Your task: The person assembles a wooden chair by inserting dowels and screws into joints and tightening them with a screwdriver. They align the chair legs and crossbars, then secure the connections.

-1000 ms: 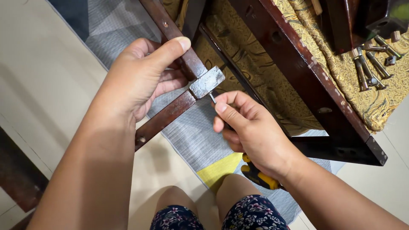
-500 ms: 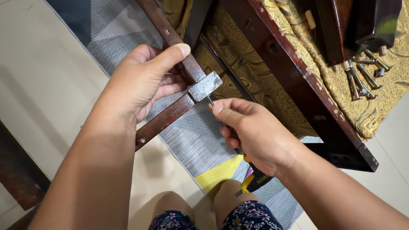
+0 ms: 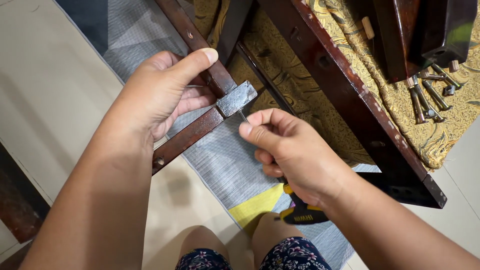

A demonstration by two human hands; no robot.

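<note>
A dull grey metal corner bracket point(image 3: 236, 98) sits at the joint where two dark reddish-brown wooden rails point(image 3: 186, 138) meet at an angle, held up above a grey woven mat point(image 3: 220, 160) on the floor. The thin steel shaft of a screwdriver point(image 3: 300, 212) runs up to the underside of the bracket, its tip touching the metal. The right hand point(image 3: 295, 152) is wrapped around the screwdriver, fingers point(image 3: 260, 131) curled shut, thumb and forefinger pinching the shaft close to the tip, while the yellow and black handle sticks out below the palm. The left hand point(image 3: 160, 97) grips the wooden joint from the other side, fingers closed around the upper rail and the thumb laid along the top of it, just beside the bracket. To the right of the hands a larger dark wooden frame point(image 3: 345, 95) lies across a gold patterned cloth point(image 3: 400, 100). On that cloth, near the top right, lie several long bolts point(image 3: 427, 97) in a loose cluster, next to dark wooden legs point(image 3: 420, 35). At the bottom edge the person's knees show in floral fabric point(image 3: 295, 257), over a yellow patch in the mat.
</note>
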